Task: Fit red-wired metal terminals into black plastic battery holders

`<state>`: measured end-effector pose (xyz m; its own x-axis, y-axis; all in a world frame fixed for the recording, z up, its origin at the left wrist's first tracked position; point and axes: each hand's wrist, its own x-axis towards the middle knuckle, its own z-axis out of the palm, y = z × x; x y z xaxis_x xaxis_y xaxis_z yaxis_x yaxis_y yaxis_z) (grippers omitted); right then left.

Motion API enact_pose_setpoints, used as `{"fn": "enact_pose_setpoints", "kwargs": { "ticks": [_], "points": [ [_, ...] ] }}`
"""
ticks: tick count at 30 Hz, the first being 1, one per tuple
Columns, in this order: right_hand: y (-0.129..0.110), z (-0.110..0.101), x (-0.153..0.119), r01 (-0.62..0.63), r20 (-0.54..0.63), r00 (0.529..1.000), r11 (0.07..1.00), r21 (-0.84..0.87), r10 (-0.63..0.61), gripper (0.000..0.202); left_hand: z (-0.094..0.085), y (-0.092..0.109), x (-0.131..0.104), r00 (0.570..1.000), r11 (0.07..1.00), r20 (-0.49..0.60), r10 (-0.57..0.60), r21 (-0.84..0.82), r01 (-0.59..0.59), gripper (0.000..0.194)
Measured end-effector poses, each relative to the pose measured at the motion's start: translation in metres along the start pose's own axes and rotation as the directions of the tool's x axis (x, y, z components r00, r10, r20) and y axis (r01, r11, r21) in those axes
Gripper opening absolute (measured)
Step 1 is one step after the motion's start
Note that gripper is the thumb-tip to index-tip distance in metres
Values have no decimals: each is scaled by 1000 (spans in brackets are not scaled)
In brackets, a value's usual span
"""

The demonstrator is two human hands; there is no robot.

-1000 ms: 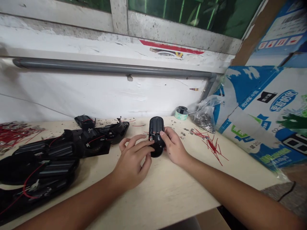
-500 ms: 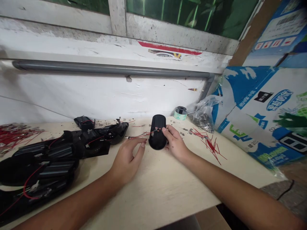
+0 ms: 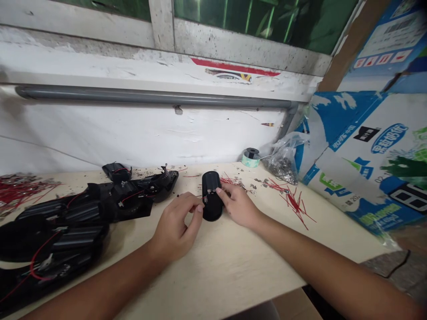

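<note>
Over the table (image 3: 233, 266), one case (image 3: 211, 181) is between the left hand (image 3: 177, 222) and the right hand (image 3: 239, 205). Other cases (image 3: 78, 213) lie left, wires (image 3: 295, 202) right; behind them, a bag (image 3: 286, 165) sits between a tape roll (image 3: 250, 160) and a box (image 3: 362, 155).

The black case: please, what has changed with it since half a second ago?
The black case has moved a little left and down in view, closer to the left hand. The right hand still holds its right side. The tape roll and clear bag stayed in place.
</note>
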<state>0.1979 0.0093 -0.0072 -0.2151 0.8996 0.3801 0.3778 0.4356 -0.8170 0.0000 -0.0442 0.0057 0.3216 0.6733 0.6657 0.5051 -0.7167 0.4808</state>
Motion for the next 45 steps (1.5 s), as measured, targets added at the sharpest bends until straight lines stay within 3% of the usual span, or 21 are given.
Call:
{"fn": "enact_pose_setpoints", "kwargs": {
  "ticks": [5, 9, 13, 16, 21, 25, 28, 34, 42, 45],
  "points": [
    [0, 4, -4, -24, -17, 1000, 975, -221, 21, 27, 7, -2, 0, 973, 989, 231, 21, 135, -54, 20],
    [-2, -7, 1, -66, -71, 997, 897, -436, 39, 30, 10, -6, 0, 950, 968, 311, -6, 241, -73, 16],
    [0, -31, 10, -113, -114, 992, 787, -606, 55, 25, 9, -8, 0, 958, 948, 287, -24, 310, -69, 19],
    [5, -45, 14, -119, -59, 992, 679, -725, 110, 18, 7, -5, 0, 971, 935, 240, -13, 346, -73, 17],
    [10, -45, 15, -63, 4, 995, 644, -762, 103, 15, 2, 2, -3, 992, 934, 118, 34, 350, -74, 25],
    [8, -41, 14, -89, -25, 994, 620, -779, 111, 12, 0, 8, -5, 993, 927, 110, 47, 367, -84, 26],
    [7, -42, 15, -95, -42, 994, 638, -764, 99, 13, 0, 9, -6, 992, 928, 128, 7, 368, -54, 25],
    [11, -45, 18, -91, -113, 993, 778, -621, 26, 13, -2, -3, -1, 983, 946, 125, -132, 312, 87, 21],
    [8, -45, 17, -79, -210, 976, 808, -584, -56, 12, 0, 0, -7, 977, 996, 206, 57, 54, -70, 34],
    [6, -45, 17, -83, -266, 962, 874, -478, -55, 14, -1, 0, -10, 971, 987, 196, 139, -104, -120, 48]
  ]
}}
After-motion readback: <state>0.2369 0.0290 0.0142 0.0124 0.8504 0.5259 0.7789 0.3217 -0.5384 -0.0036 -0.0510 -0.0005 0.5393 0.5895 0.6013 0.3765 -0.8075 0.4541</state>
